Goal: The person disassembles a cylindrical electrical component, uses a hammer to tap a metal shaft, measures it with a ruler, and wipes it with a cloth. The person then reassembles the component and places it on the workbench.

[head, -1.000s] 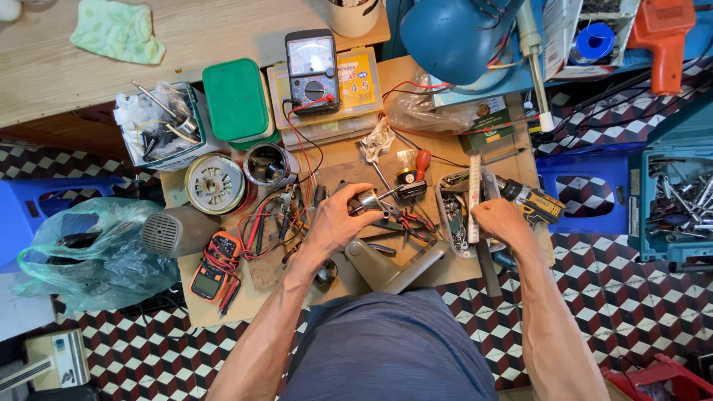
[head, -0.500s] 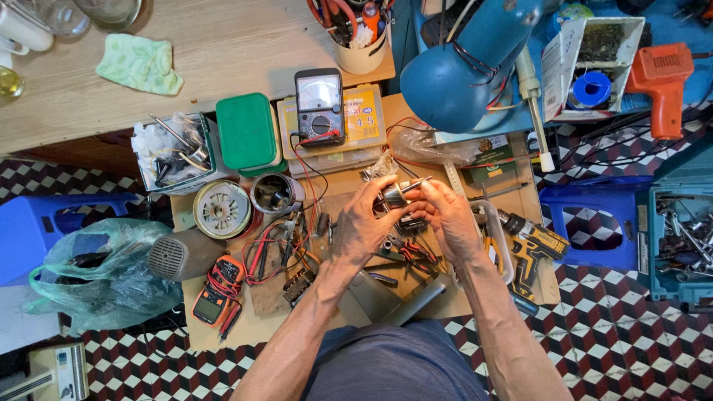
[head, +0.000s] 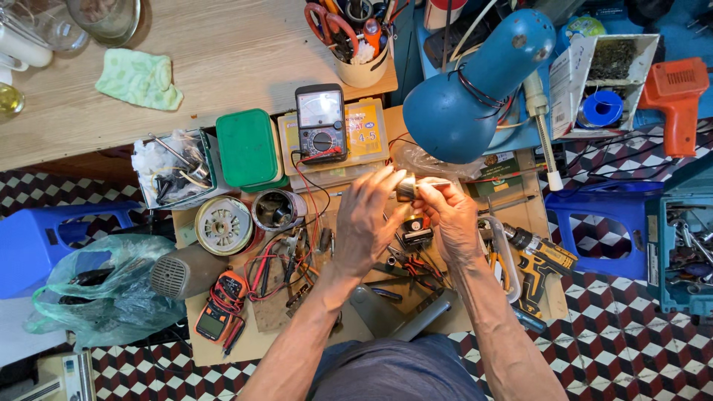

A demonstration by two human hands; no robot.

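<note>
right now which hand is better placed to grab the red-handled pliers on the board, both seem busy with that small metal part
Right, probably. Both the left hand and right hand grip the small metal part under the lamp, but the red-handled pliers lie just below the right wrist, nearer that hand.

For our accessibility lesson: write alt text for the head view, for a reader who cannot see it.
Seen from above, a left hand and right hand together hold a small metal cylinder under a blue desk lamp, over a cluttered wooden bench with an analogue multimeter, green box and cordless drill.
</note>
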